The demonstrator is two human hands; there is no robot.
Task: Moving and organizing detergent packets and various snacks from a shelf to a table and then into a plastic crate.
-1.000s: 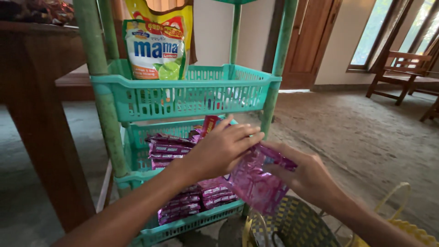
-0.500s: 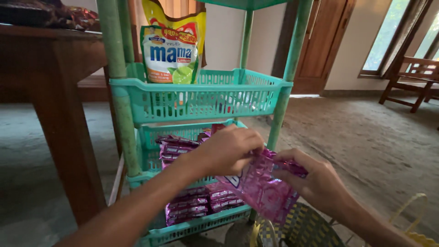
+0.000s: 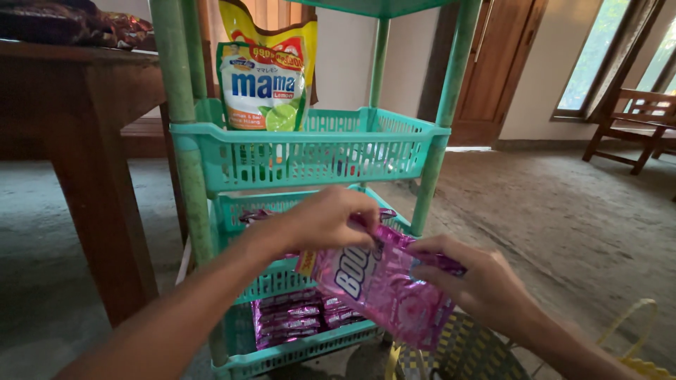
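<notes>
Head view, looking down at both hands in front of a teal plastic rack (image 3: 310, 151) w/ basket shelves on green posts.

The left hand (image 3: 327, 222) is reaching in from the lower left, fingers clenched around the upper-left corner of a shiny pink sachet pack (image 3: 384, 288). The right hand (image 3: 475, 278) is coming in from the lower right, thumb & fingertips pinching the pack's upper-right edge. The pack is hanging between the two grips, tilted, its body drooping below both hands, just in front of the rack's middle shelf, near that shelf's front-right corner.

More purple-pink sachets (image 3: 303, 320) are lying stacked in the bottom shelf, toward its front edge, directly below the left hand. A few more are showing in the middle shelf behind the left hand, mostly hidden.

A yellow & white refill pouch (image 3: 264, 74) is standing upright at the back-left corner of the upper shelf.

A yellow-green woven basket (image 3: 458, 352) is sitting under the right hand, at the bottom edge. A wooden table (image 3: 77, 119) is standing left of the rack; a wooden chair (image 3: 634, 127) is far right, by the windows.
</notes>
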